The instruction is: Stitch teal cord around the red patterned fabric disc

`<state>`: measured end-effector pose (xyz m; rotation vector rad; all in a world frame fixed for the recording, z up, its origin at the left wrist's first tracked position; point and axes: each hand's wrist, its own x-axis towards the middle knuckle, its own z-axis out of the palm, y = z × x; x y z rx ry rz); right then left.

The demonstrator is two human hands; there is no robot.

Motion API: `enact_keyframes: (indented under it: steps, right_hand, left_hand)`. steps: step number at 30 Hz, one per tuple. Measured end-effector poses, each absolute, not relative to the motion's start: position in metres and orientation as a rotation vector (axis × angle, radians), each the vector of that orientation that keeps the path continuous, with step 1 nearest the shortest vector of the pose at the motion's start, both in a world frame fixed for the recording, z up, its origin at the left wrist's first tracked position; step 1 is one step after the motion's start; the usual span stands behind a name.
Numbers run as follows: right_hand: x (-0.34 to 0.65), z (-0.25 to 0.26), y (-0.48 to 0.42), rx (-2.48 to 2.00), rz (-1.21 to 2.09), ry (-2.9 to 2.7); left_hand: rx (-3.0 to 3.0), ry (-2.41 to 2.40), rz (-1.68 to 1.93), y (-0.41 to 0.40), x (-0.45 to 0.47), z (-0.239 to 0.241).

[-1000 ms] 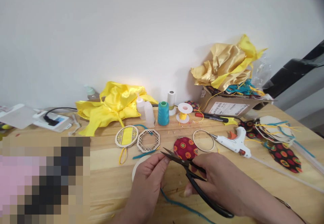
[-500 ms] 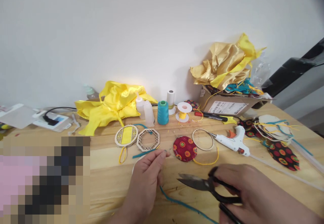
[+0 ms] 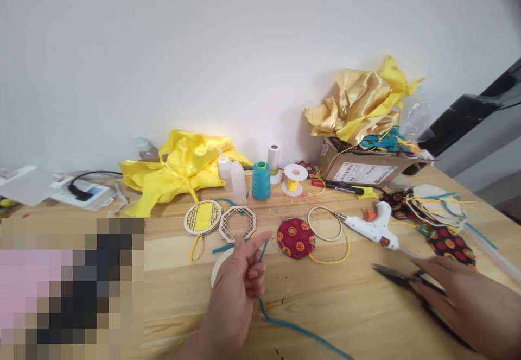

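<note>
My left hand (image 3: 240, 281) is closed on a teal cord (image 3: 293, 326), its index finger stretched out along the cord's upper end. The cord's tail runs down over the wood to the bottom edge. Over the table at the right, my right hand (image 3: 468, 300) grips black-handled scissors (image 3: 393, 276), blurred by motion. A pale disc (image 3: 220, 266) lies partly hidden behind my left hand. Just beyond sit a wooden octagonal lattice frame (image 3: 253, 224), an oval lattice frame backed with yellow (image 3: 187, 219), a red patterned fabric disc (image 3: 296, 239) and a thin wooden ring (image 3: 310, 221).
A white glue gun (image 3: 368, 227) lies at the right, near black patterned fabric (image 3: 451, 246). Behind stand a teal thread cone (image 3: 261, 183), squeeze bottles (image 3: 239, 183), a yellow-thread spool (image 3: 295, 172), yellow satin (image 3: 179, 170) and a cardboard box (image 3: 334, 167) heaped with cloth.
My right hand has moved right with the scissors, away from my left hand. My left hand has turned, its index finger now extended and more of the cord showing.
</note>
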<state>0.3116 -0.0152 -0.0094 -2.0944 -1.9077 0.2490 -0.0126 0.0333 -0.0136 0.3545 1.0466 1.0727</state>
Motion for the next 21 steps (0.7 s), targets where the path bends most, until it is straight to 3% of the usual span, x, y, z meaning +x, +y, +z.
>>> enact_keyframes:
  steps: [6, 8, 12, 21]
  right_hand:
    - [0.170, 0.016, 0.036, -1.575, 1.252, -1.729]
    - [0.143, 0.011, 0.048, -1.455, 1.428, -1.611]
    - [0.127, 0.003, 0.059, -1.293, 1.548, -1.599]
    - [0.133, 0.007, 0.061, -1.179, 1.354, -1.682]
  left_hand:
    - [0.444, 1.022, 1.072, 0.032, -0.011, -0.013]
    - [0.462, 1.010, 1.085, 0.031, -0.011, -0.012]
    - [0.454, 0.981, 1.080, 0.029, -0.011, -0.014]
    - [0.507, 0.793, 1.061, 0.031, -0.011, -0.019]
